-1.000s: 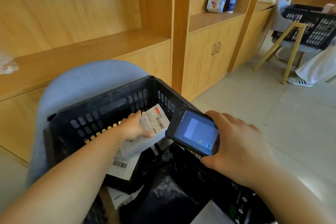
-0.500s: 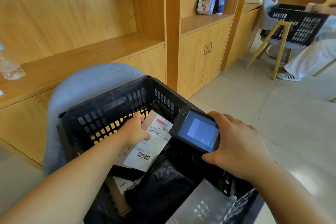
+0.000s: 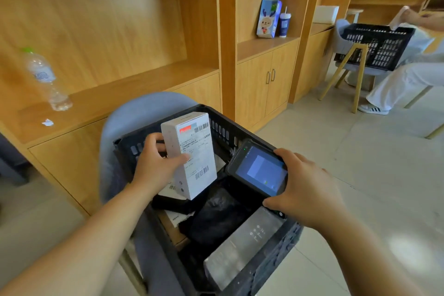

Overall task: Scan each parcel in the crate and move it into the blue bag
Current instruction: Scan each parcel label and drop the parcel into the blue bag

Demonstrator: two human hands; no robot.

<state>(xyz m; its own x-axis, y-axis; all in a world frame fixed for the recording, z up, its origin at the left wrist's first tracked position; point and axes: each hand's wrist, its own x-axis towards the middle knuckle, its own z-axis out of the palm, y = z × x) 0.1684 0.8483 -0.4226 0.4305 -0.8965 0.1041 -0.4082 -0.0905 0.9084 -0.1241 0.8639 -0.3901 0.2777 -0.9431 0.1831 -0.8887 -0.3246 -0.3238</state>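
A: Which step?
B: Scanning, I think. Above the crate's (image 3: 242, 130) far edge, the white box (image 3: 192, 151) is up beside the scanner (image 3: 259, 168). The left hand (image 3: 156, 166) grips the box, the right hand (image 3: 305, 190) grips the scanner.
A: Next?
B: Aim at the barcode (image 3: 201, 172).

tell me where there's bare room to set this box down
Bare ledge runs from the bottle to the wooden post, behind the chair. Open floor lies right of the crate. The crate itself is crowded with parcels.
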